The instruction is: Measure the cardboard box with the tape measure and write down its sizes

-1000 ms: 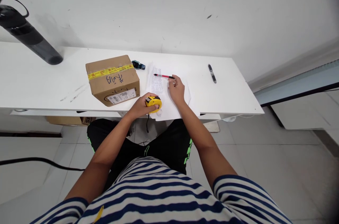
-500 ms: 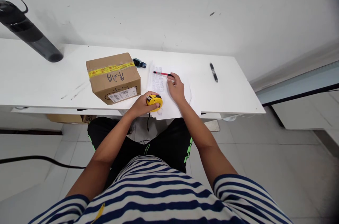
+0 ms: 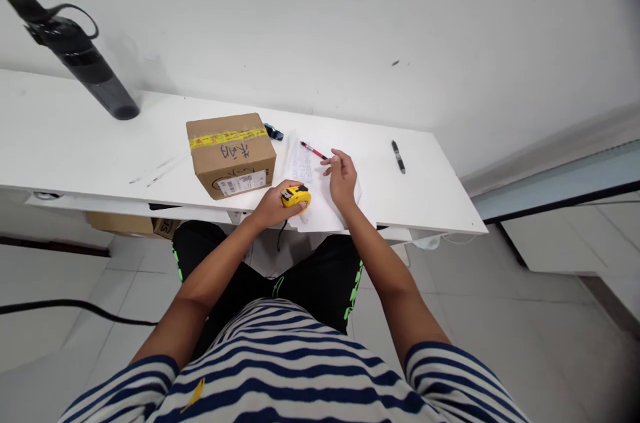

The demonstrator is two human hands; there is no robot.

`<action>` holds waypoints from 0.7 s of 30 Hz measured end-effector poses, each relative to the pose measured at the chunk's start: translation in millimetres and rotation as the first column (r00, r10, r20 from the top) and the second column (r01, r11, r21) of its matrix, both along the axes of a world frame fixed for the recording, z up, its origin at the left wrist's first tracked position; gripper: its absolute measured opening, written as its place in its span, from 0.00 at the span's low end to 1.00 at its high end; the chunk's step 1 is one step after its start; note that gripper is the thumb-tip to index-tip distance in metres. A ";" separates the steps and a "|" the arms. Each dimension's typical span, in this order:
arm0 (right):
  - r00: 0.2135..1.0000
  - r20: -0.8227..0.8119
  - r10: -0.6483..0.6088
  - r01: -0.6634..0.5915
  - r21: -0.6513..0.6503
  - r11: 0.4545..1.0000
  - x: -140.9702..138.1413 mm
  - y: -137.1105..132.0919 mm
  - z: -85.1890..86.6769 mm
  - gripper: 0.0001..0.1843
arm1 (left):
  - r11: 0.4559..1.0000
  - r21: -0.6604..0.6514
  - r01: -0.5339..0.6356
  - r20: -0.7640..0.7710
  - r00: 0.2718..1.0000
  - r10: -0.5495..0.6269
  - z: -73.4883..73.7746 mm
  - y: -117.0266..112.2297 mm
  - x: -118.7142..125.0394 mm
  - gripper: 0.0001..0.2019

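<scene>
My left hand (image 3: 274, 205) is closed around a yellow and black tape measure (image 3: 297, 197) at the table's front edge, with a dark strap hanging below it. No blade is seen pulled out. My right hand (image 3: 343, 181) hovers over the white papers (image 3: 325, 206), its fingers loosely bent and apart. A red and black pen (image 3: 314, 151) lies on the written sheet, its near end by my right fingertips; whether they touch it is hard to see. Left of the papers sits a taped cardboard box (image 3: 233, 156) with a shipping label and handwriting.
Behind the box lies a dark, shiny small object (image 3: 273, 132). A black and grey pen (image 3: 399, 157) rests on the right of the white table (image 3: 430, 189). A dark water bottle (image 3: 95, 73) stands at the left, near the wall. Another cardboard box (image 3: 123, 224) is underneath.
The view has shifted, so the table things appear lower and further right. My right fingers have lifted and spread beside the pen. My left hand keeps the tape measure, which is turned slightly.
</scene>
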State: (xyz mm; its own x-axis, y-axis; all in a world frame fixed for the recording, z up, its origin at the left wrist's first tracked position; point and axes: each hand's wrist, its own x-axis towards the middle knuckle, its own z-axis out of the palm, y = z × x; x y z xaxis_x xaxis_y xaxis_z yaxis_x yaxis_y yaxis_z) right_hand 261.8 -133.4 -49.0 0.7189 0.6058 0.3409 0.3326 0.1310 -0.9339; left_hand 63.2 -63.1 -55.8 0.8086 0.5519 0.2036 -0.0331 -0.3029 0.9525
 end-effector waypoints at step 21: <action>0.812 0.013 0.583 -0.580 0.135 0.804 -134.8 16.0 95.3 0.40 | 0.921 -0.078 -0.382 0.035 0.922 0.385 116.6 -1.2 -129.2 0.26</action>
State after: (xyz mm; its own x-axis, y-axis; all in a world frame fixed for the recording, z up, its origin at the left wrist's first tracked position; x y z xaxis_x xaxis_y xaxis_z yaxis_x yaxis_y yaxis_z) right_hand 127.0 -117.3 46.3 0.2559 0.8664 0.4288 0.1307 0.4085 -0.9033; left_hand -66.1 -64.2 60.8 0.5224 0.8317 0.1882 0.0256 -0.2360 0.9714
